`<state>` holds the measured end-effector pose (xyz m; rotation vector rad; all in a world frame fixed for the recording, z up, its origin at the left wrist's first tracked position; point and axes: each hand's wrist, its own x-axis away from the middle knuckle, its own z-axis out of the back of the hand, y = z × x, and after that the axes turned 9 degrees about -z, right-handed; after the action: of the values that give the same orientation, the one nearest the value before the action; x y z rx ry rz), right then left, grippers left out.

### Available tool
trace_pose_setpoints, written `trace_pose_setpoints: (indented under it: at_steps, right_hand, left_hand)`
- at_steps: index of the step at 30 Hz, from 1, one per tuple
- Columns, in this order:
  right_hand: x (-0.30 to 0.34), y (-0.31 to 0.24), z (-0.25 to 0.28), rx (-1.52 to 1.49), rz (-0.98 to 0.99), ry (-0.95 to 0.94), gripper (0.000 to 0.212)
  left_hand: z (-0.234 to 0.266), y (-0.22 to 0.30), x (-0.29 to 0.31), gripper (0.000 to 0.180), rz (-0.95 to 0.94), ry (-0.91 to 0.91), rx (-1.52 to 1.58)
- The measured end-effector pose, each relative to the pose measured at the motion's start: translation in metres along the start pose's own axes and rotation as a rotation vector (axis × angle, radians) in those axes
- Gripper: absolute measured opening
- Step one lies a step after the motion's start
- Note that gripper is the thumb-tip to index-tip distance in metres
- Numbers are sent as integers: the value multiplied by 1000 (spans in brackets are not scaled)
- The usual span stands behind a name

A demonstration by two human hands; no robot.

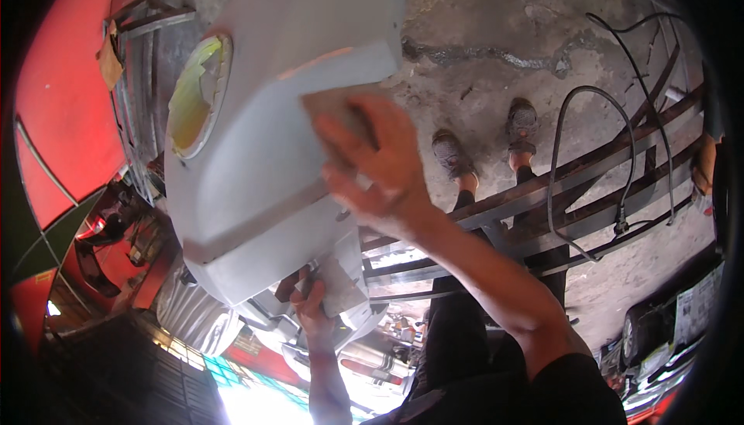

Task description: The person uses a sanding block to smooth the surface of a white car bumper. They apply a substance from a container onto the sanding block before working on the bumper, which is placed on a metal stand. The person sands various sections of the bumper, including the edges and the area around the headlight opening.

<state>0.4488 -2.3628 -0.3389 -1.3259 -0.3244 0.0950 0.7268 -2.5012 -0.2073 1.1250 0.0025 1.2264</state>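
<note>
A large pale grey car bumper (256, 138) fills the middle left, its surface matt and smooth. On it, at its right side, my right hand (376, 161) presses a brown sheet of sandpaper (324, 107), fingers bent over it and slightly blurred. My left hand (311, 309) is at the bumper's lower edge, its fingers curled beside a small dark brown piece and a grey flat part; what it grips is partly hidden. An oval opening (201, 96) with yellow-green showing through sits on the bumper's left side.
A metal rack (573, 173) of long bars crosses below and right of the bumper, with a black cable and plug (620, 226) draped over it. Red car panels (66, 92) stand at the left. My feet rest on stained concrete (480, 53). Part of another person shows at the right edge.
</note>
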Motion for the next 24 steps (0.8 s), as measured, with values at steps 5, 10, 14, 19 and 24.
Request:
trace_pose_setpoints:
  at_steps: [5,10,14,19,24]
  right_hand:
    - [-15,30,-5,13,-177,189,46]
    - [-24,27,-14,65,-157,197,48]
    - [-26,2,-21,106,-21,189,53]
    - [-10,-26,-26,37,62,21,59]
    - [2,-3,-18,-29,45,2,57]
  left_hand:
    - [0,1,0,74,63,0,162]
    - [-3,7,-1,74,77,-42,210]
    - [-6,11,-2,72,69,-53,186]
    - [-9,11,-1,70,72,-22,210]
    - [-5,8,1,71,78,6,230]
